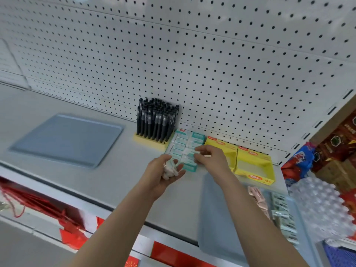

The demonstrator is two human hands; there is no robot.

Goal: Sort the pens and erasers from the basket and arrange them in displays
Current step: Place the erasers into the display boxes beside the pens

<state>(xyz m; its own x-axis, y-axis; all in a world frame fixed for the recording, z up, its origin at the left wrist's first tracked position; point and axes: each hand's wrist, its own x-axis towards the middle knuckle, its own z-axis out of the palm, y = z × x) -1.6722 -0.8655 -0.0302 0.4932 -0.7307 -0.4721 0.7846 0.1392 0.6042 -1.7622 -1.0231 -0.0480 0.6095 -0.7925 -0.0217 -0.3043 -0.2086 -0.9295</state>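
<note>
Erasers [169,171] at teal display box [199,136] on shelf [115,170].
L hand [159,177] fingers clenched round a bunch; R hand [212,159] fingers pinching single eraser [207,156] over box.

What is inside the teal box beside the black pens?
Rows of small wrapped erasers fill the teal box. The right hand pinches one over it and covers the near right part, so that corner cannot be seen.

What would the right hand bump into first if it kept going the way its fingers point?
The right hand points left at the teal eraser box, so it would probably meet the erasers packed there first. Its fingertips look almost on them, though depth is hard to judge.
</note>
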